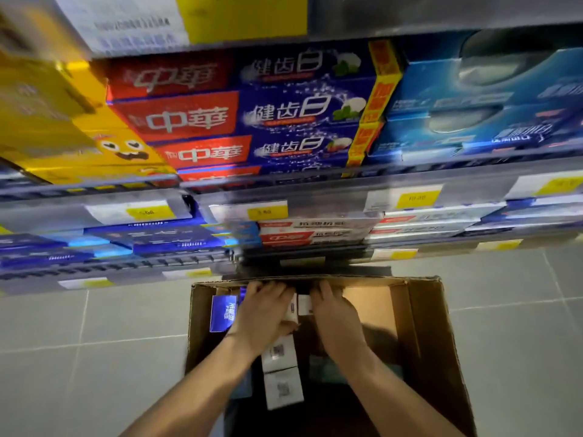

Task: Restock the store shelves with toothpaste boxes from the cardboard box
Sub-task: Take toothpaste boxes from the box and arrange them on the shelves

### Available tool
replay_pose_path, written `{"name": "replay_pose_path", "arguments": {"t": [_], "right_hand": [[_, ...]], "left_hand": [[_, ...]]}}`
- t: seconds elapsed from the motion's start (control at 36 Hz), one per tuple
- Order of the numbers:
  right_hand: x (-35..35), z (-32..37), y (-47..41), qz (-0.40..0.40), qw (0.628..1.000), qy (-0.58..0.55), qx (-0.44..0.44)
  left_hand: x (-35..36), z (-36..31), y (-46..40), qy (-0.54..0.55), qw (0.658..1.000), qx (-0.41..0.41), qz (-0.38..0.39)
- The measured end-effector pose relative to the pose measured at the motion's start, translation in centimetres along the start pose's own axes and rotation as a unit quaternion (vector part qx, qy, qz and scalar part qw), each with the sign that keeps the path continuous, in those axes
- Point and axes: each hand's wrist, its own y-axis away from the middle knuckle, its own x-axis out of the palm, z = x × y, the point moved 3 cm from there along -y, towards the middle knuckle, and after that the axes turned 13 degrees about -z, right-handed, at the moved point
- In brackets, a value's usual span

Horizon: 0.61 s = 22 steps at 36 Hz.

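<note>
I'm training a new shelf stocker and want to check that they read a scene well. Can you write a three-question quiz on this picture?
1. True or false: both hands are inside the cardboard box.
2. Where does the upright blue toothpaste box stand: at the carton's left wall, at its right wall, or on the floor?
3. What colour are the price tags on the shelf edges?

Key:
1. True: the left hand and right hand reach in at its far end.
2. Left wall.
3. Yellow.
</note>
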Motion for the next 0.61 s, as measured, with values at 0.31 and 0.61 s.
{"name": "replay_pose_path", "arguments": {"t": [0.31,0.61], "right_hand": [[-7.2,-1.0,2.1,0.052,0.993,-0.085,0.058],[-30.9,0.6,5.9,0.029,0.994,-0.087,0.053]], "left_hand": [[-5.7,-1.8,0.8,-0.05,0.998,0.033,-0.033],[-32.4,-5.4,-2.8,0.123,0.991,0.046,-0.022]]}}
